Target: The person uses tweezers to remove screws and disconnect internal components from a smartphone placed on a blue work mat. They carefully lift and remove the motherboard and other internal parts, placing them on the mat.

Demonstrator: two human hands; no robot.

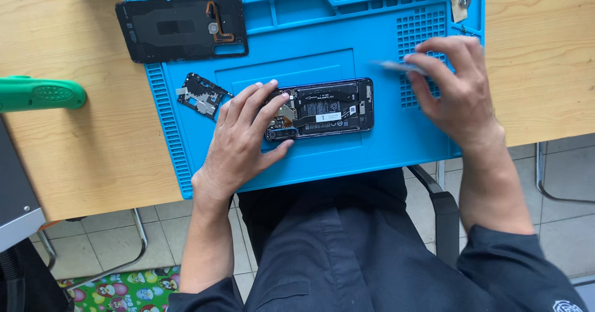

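An opened black phone [328, 109] with its battery and boards exposed lies flat on the blue work mat [384, 145]. My left hand [243, 137] rests on the phone's left end, fingers spread over it and thumb under its lower edge. My right hand [455, 89] hovers over the mat's gridded right side and pinches a thin grey tool [396, 67], blurred, that points left. The phone's removed black back cover [181, 28] lies inside-up at the mat's upper left. A small black inner frame piece [201, 95] sits just left of my left hand.
The mat lies on a light wooden table [74, 151]. A green-handled tool [40, 93] lies at the left edge, a grey box [15, 206] below it. Small parts sit in the mat's top trays. A chair arm [443, 213] is below the table.
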